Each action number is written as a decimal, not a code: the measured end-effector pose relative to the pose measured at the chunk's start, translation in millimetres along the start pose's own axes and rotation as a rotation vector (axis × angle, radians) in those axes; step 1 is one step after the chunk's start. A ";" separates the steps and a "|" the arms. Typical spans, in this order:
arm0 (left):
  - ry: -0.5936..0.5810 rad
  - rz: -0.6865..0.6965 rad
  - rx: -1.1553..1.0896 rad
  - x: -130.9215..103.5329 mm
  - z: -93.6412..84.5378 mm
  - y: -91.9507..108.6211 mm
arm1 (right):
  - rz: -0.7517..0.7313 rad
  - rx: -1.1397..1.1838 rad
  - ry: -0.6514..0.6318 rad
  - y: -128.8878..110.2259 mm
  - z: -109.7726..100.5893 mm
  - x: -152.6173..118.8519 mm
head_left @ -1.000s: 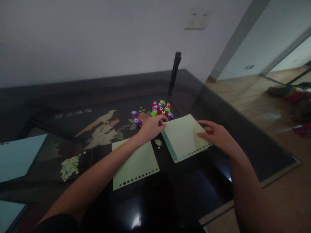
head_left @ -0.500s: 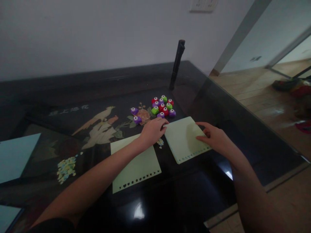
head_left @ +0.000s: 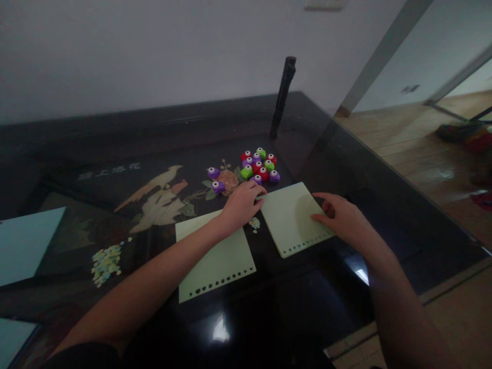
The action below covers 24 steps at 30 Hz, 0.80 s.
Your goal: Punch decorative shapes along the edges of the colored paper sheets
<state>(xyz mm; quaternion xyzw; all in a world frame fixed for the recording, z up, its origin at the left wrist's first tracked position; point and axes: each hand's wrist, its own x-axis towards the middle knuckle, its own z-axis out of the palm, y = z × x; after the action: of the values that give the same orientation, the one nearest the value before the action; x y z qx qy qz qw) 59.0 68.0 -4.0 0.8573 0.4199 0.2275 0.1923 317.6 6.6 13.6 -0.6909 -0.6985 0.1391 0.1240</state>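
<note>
A pale green paper stack is observed on the dark glossy bench, set between the two hands; clock positions are read from its centre, with 12 away from the wearer. The left hand is placed between 9 and 10 o'clock, its thumb and fingers drawn to a narrow gap at the upper left corner; whether the paper is gripped there cannot be told. The right hand is positioned at 3 o'clock, against the right edge, with thumb and forefinger parted; whether the edge is pinched by the curled fingers cannot be told. The stack is thus located at about 3 to 4 o'clock of the left hand and 9 o'clock of the right. A row of small shaped holes is seen along its near edge. A single green sheet, similarly perforated, is found at 8 o'clock, crossed by the left forearm. A few paper bits are noted at 9 o'clock, just beside the stack. Red, green and purple eye-topped pieces are clustered at 11 o'clock.
</note>
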 end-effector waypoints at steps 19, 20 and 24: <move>0.010 -0.005 0.098 -7.2 -53.4 8.4 | -0.052 0.196 0.192 -13.3 -8.9 2.2; 0.014 -0.035 0.075 -14.2 -59.0 3.8 | -0.074 0.213 0.201 -17.1 -7.4 2.0; 0.011 -0.171 0.118 -58.9 -80.1 -22.3 | -0.230 0.285 0.181 -35.8 -2.4 0.0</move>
<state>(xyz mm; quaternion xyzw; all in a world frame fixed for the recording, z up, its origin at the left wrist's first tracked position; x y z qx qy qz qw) -31.3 44.3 36.8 0.8270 0.5051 0.1899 0.1581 285.1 6.5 28.9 -0.5916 -0.7321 0.1589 0.2980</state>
